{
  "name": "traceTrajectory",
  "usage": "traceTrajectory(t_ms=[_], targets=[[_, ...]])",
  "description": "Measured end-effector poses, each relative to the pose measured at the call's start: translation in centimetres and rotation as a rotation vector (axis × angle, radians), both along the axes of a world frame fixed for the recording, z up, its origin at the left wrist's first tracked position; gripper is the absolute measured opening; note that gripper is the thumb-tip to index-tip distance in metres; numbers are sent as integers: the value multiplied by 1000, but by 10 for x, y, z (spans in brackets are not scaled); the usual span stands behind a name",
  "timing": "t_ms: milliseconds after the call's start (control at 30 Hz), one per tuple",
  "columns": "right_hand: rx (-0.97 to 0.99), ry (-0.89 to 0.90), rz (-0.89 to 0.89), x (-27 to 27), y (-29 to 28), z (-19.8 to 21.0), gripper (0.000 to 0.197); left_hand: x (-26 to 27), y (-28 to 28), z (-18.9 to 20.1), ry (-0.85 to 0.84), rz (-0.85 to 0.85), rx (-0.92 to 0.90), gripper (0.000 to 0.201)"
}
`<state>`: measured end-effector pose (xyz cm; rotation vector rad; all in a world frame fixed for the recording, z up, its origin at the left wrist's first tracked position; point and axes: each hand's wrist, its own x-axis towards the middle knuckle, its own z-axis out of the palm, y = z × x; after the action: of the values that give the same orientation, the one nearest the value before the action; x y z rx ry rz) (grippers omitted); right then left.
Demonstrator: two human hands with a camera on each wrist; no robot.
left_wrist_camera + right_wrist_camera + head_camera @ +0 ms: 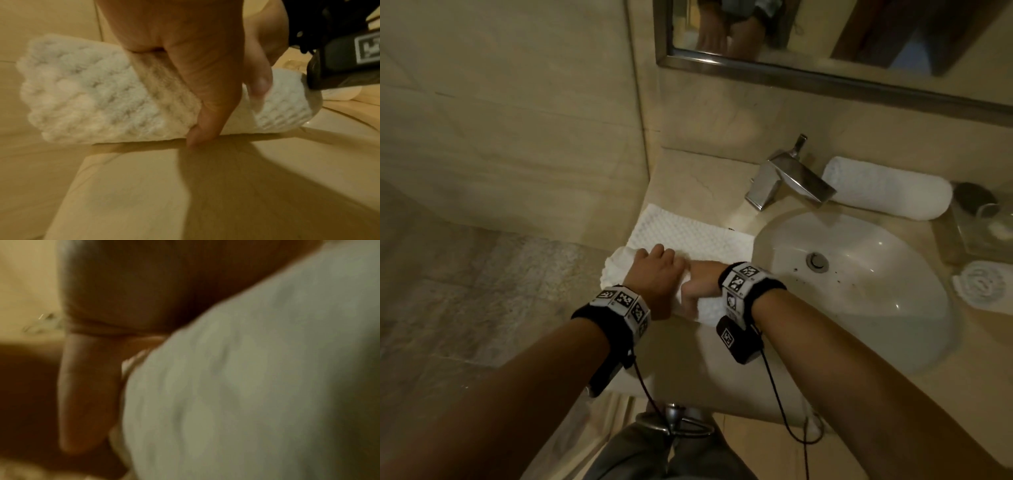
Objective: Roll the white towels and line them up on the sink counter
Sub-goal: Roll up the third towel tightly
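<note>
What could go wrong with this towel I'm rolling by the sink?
The half-rolled towel lies at the counter's front left corner, so its left end could slip off. The basin sits just right; that end could sag in. The left hand and right hand hold near the middle, so the ends may loosen.

Bare counter (698, 181) beyond the flat towel (688, 233); blocked rightward by faucet (787, 181), basin (859, 274), rolled towel (887, 186).

Left hand (655, 274), right hand (700, 284) gripping half-rolled towel (688, 236)
</note>
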<state>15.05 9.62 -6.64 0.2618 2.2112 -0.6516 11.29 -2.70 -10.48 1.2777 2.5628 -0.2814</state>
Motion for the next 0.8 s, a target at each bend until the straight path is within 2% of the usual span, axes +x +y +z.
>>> traceTrajectory(t_ms=[100, 133, 200, 233, 300, 400, 500, 633, 667, 767, 800], targets=[[-180, -11, -212, 1, 17, -7, 7, 2, -5, 1, 17, -22, -13, 63], [-190, 14, -311, 1, 22, -13, 12, 3, -6, 2, 22, -21, -26, 64], [-141, 29, -425, 4, 29, -20, 39, 3, -6, 3, 21, -14, -46, 66], [-106, 21, -415, 6, 28, -18, 48, 4, -6, 4, 20, -14, -45, 66], [-27, 12, -365, 8, 26, -15, 54, 6, -9, 6, 30, -32, -38, 63], [-17, 17, -426, 8, 24, -19, 64, 6, -17, 6, 54, -54, -40, 62], [-1, 30, -506, 7, 21, -28, 81, 9, -19, 5, 53, -57, -30, 64], [62, 61, -398, 9, 17, -31, 112, 5, -6, 4, -23, 3, -37, 73], [87, 70, -335, 11, 16, -29, 111, 1, -3, 5, -46, 12, -49, 74], [132, 195, -93, 20, 9, -26, 85, -12, 7, 7, -131, 61, -108, 75], [149, 240, -10, 24, 5, -26, 84, -15, 10, 8, -161, 82, -126, 78]])
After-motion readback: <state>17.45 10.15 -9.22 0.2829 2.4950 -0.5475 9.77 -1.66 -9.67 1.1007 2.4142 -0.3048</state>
